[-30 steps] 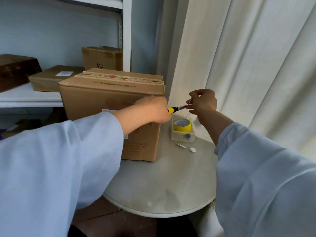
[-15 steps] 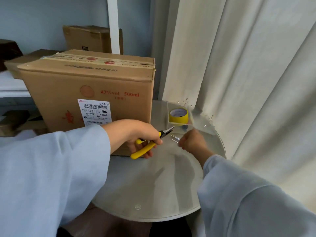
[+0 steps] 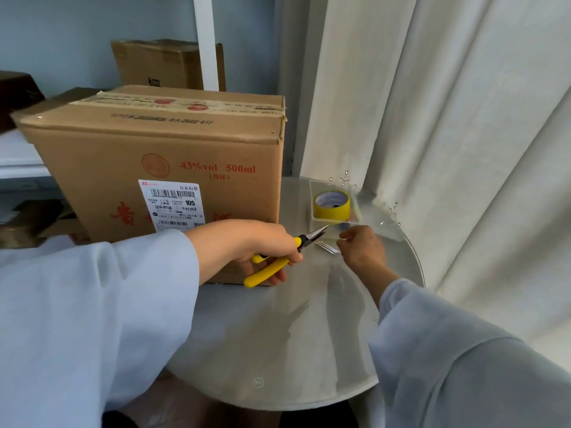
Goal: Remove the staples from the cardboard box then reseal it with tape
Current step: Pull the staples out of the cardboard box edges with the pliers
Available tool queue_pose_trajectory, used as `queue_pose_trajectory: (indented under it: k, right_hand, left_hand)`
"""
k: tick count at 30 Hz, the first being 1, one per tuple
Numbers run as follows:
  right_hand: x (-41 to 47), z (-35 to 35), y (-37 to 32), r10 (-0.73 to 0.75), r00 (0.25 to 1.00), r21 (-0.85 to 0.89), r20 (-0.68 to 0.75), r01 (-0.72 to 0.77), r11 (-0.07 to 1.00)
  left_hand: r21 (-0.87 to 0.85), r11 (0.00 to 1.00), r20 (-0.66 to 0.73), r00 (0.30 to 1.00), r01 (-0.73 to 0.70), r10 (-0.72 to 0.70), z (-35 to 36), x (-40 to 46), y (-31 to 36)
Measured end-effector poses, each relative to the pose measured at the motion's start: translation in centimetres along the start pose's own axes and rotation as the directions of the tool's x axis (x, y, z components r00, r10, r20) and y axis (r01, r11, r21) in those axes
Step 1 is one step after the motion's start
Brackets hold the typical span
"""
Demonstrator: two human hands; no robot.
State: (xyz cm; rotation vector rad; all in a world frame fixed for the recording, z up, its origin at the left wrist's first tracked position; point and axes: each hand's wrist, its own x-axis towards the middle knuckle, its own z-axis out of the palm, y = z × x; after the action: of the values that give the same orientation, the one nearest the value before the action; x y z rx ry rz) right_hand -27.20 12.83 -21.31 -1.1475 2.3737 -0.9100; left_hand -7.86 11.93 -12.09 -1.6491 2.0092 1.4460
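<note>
So the cardboard box (image 3: 160, 168) is sitting at the back left of the round table (image 3: 278, 350), taped flaps up, label facing the camera. I'm using the box as my landmark for everything else.

Just in front of the box's lower right corner, the left hand (image 3: 259, 251) is gripping the yellow-handled pliers (image 3: 278, 261), fingers wrapped round the handles, nose pointing away to the right. The jaws are looking close to shut, with nothing in them that I can make out.

Right of the pliers' tip, pulled staples (image 3: 327, 247) are lying on the table, and the right hand (image 3: 361, 251) is hovering just beside them with fingers loosely curled down. Honestly I can't tell whether it's pinching one or just touching.

Further right of the box, towards the curtain, the yellow tape roll (image 3: 332, 203) is waiting in a clear tray (image 3: 355, 216).

My guess: the staple-pulling step is wrapping up, or pausing between staples. The next move is probably either going back to the box for any remaining staples, or parking the pliers and grabbing the tape.
</note>
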Motion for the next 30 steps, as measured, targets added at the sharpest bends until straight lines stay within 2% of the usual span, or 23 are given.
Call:
queue_pose_trajectory:
  k: [5,8,10,12,14,15,16,19,21,24,27,29,30]
  right_hand:
    - [-1.3,-2.1,-1.9,-0.023,1.0,-0.002,-0.005,0.023,1.0]
    - [-2.8,-3.4,-4.8,-0.102,0.994,0.068,-0.033,0.104,0.992]
    - [-4.0,-4.1,-7.1,-0.163,0.985,0.17,-0.065,0.172,0.97]
    - [-5.5,-4.7,-9.3,-0.198,0.976,0.276,-0.09,0.215,0.937]
    - [-7.2,-5.1,-11.5,-0.241,0.959,0.305,-0.149,0.277,0.911]
    - [-8.0,-5.2,-12.6,-0.271,0.941,0.293,-0.203,0.322,0.9]
    - [-8.9,-5.2,-13.6,-0.306,0.918,0.284,-0.254,0.373,0.883]
    - [-11.2,-5.0,-16.0,-0.41,0.862,0.279,-0.299,0.49,0.826]
    - [-12.0,-4.9,-17.0,-0.485,0.835,0.219,-0.258,0.54,0.813]
    - [-11.4,-4.9,-17.0,-0.501,0.837,0.134,-0.22,0.535,0.834]
    - [-10.8,-5.1,-17.3,-0.453,0.888,0.198,-0.085,0.46,0.865]
    - [-11.0,-5.0,-17.9,-0.506,0.862,0.176,-0.041,0.505,0.845]
    - [-11.0,-4.8,-18.3,-0.542,0.839,0.154,-0.053,0.543,0.826]
  left_hand:
    - [0.101,0.972,-0.131,0.965,-0.214,0.227,-1.1,-2.9,0.8]
    - [0.16,0.916,-0.286,0.871,-0.367,0.399,-2.8,-6.8,1.0]
    - [0.175,0.889,-0.391,0.799,-0.422,0.456,-4.1,-9.2,1.0]
    - [0.276,0.864,-0.523,0.688,-0.421,0.503,-5.6,-10.9,0.5]
    - [0.445,0.836,-0.64,0.539,-0.321,0.547,-7.4,-12.1,-0.5]
    - [0.501,0.828,-0.675,0.486,-0.251,0.555,-8.3,-12.7,-1.1]
    - [0.528,0.83,-0.697,0.465,-0.182,0.546,-9.2,-13.3,-2.0]
    - [0.544,0.838,-0.753,0.463,0.039,0.467,-11.0,-14.5,-4.8]
    - [0.582,0.807,-0.752,0.442,0.097,0.489,-11.5,-14.6,-5.8]
    - [0.568,0.823,-0.738,0.446,0.005,0.506,-11.8,-14.3,-5.4]
    - [0.524,0.834,-0.671,0.52,-0.173,0.529,-12.2,-14.0,-4.6]
    - [0.532,0.817,-0.622,0.551,-0.224,0.556,-12.5,-14.1,-3.9]
    - [0.554,0.809,-0.618,0.554,-0.199,0.559,-12.8,-14.3,-3.6]
